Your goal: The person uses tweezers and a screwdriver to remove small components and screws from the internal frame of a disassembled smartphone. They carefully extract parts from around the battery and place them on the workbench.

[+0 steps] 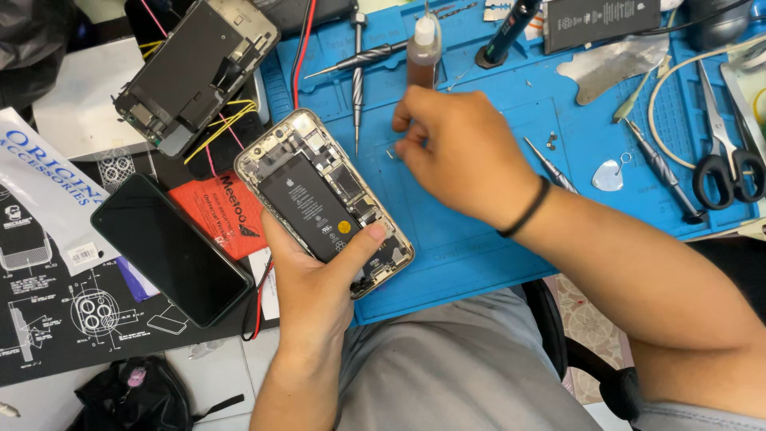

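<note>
We find the left hand (315, 279) clamped on the opened phone (323, 199), frame centre; right hand (455, 152) pinches a tiny part off the blue mat (479, 247); seating it next demands precision.

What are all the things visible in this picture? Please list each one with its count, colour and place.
opened phone: 1, silver frame with black battery, held at centre
blue work mat: 1, blue, right half of the desk
closed phone: 1, black, face up at left
detached screen assembly: 1, dark with yellow wires, upper left
small bottle: 1, brown with white cap, top centre on the mat
screwdrivers: 2 crossed, grey, top centre
scissors: 1, black handles, far right
pick: 1, pale, on the mat at right
orange packet: 1, orange, under the opened phone
left hand: 1, grips the opened phone
right hand: 1, black wristband, fingers pinched over the mat; what they pinch is too small to tell
</note>
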